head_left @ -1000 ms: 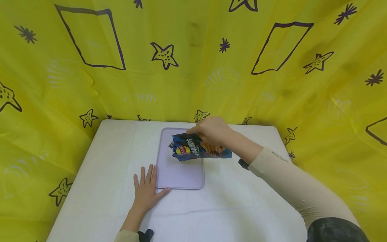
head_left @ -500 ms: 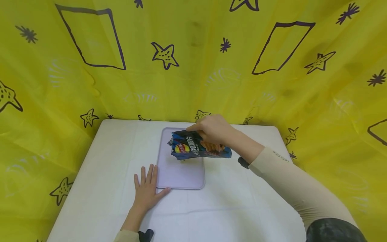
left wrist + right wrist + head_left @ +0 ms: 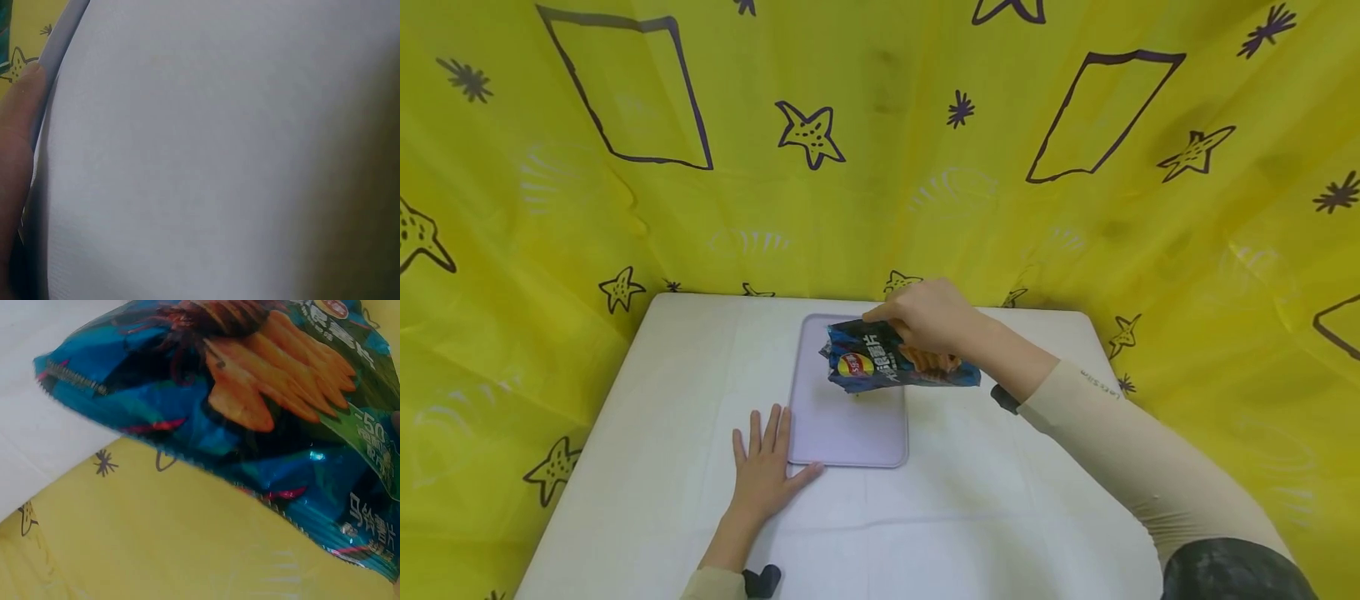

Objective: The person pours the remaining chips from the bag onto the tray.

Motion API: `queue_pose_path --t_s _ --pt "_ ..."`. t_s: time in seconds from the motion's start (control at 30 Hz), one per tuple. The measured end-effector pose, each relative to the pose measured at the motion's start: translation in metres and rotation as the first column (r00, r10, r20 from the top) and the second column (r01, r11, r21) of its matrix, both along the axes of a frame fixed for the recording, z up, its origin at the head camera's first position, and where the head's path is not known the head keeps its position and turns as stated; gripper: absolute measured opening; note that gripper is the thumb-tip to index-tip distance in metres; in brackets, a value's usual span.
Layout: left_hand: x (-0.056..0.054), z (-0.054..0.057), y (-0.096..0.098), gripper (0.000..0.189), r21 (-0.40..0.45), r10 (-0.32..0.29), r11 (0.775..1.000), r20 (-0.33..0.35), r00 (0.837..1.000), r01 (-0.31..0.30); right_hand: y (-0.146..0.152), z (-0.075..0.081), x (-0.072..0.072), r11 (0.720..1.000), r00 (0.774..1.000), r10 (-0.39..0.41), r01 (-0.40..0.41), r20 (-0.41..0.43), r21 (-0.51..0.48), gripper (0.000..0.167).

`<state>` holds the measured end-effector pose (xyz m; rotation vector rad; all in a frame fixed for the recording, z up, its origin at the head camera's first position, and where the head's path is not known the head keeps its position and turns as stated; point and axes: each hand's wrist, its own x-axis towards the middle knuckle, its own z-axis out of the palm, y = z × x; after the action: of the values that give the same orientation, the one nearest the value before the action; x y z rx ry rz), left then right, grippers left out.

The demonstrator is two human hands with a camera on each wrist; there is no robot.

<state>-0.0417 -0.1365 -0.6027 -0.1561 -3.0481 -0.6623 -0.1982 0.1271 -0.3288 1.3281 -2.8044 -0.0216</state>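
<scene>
My right hand (image 3: 934, 317) grips a dark blue potato chip bag (image 3: 865, 354) by its upper edge, above the tray. The bag lies nearly sideways in the air, its crumpled left end over the tray; in the right wrist view the bag's printed front (image 3: 250, 394) fills the upper part. Below it a pale purple rectangular tray (image 3: 850, 433) rests on the table. A tiny speck shows under the bag, too small to identify. My left hand (image 3: 763, 479) lies with straight, spread fingers at the tray's near left corner; its thumb (image 3: 19, 106) shows in the left wrist view.
A white-covered table (image 3: 1000, 500) bears the tray. Behind and beside the table hangs a yellow curtain (image 3: 880, 225) with dark starfish and outline drawings. The table's back edge runs close to the curtain, just beyond the tray.
The right hand and the chip bag have risen slightly, with small back-and-forth sideways shifts. The left hand and the tray have stayed in place.
</scene>
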Motion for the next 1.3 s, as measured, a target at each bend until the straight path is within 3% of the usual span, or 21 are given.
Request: queue_pose_path --t_s 0.2,0.43,0.9,1.2,1.3 --pt "0.0 0.0 0.001 0.11 0.005 -0.001 1.0 -0.022 1.0 0.001 -0.001 0.002 0.001 1.0 1.0 0.003 -0.002 -0.008 0.017 0.041" --pt "0.0 0.001 -0.001 0.111 -0.014 -0.002 1.0 0.023 1.0 0.002 -0.002 0.004 0.002 1.0 1.0 0.007 -0.006 -0.022 0.022 0.043" --pt "-0.001 0.001 -0.001 0.112 -0.009 -0.004 1.0 0.05 0.999 0.005 -0.001 0.011 0.004 0.999 1.0 0.004 -0.003 -0.03 0.039 0.043" --pt "-0.002 0.0 0.0 0.111 0.004 -0.005 1.0 -0.015 1.0 0.005 -0.001 0.015 0.005 0.998 0.999 0.005 -0.003 -0.034 0.056 0.045" --pt "-0.001 0.0 0.0 0.111 0.004 -0.005 1.0 -0.003 1.0 0.005 -0.001 0.015 0.006 0.998 0.999 0.015 -0.012 -0.046 0.067 0.045"
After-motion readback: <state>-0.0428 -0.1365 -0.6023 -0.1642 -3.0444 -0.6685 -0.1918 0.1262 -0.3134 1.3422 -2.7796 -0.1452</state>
